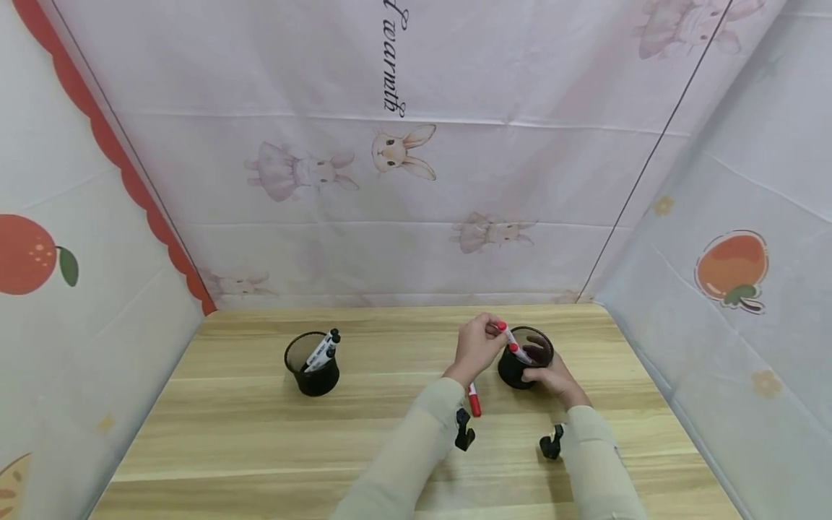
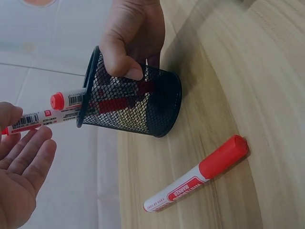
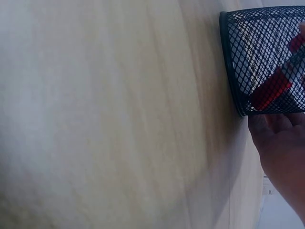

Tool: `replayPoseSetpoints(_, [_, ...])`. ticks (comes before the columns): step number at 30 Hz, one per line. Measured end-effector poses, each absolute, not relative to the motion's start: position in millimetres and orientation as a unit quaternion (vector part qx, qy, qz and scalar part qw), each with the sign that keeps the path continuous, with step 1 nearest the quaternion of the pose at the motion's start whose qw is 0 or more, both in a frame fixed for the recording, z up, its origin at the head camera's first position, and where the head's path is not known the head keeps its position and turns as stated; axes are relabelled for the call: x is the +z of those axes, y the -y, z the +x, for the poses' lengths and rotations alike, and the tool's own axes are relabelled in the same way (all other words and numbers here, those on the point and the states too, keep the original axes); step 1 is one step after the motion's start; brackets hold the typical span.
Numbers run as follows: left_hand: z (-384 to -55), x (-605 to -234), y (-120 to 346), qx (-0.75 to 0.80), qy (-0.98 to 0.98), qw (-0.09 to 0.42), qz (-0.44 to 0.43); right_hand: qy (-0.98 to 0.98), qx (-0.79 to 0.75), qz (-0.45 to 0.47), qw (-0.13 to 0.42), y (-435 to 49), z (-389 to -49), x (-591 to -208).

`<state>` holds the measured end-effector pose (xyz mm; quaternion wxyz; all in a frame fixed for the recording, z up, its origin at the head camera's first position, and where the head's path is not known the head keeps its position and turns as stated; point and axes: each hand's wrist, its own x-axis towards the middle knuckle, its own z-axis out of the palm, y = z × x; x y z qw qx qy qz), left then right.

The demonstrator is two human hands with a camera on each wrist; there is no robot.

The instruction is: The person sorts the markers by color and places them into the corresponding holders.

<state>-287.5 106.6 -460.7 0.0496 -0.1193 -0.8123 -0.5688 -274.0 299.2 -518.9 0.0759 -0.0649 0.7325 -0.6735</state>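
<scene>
My left hand [image 1: 477, 349] pinches the upper end of a red-and-white marker [image 2: 26, 121] between thumb and fingers, and the marker's red-capped end reaches down inside a black mesh pen cup [image 1: 518, 372]. A second red marker [image 2: 71, 98] leans in the same cup, its red end past the rim. The right hand [image 1: 559, 379] grips the cup from its right side, thumb on the near wall in the left wrist view. Through the mesh in the right wrist view shows a red cap [image 3: 271, 88]. Another red marker [image 2: 195, 174] lies on the table below the left wrist.
Over on the left of the wooden table [image 1: 260, 448] stands another black mesh cup [image 1: 316, 381], holding white markers [image 1: 321, 352] with black ends. Printed fabric walls [image 1: 364, 260] close off the table's back and both sides.
</scene>
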Motion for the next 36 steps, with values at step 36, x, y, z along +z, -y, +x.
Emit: replayPoseSetpoints(36, [-286,-464,-105,-0.567,0.818,0.017,-0.099,-0.739,-0.66,-0.134,0.024,-314,-289,-560])
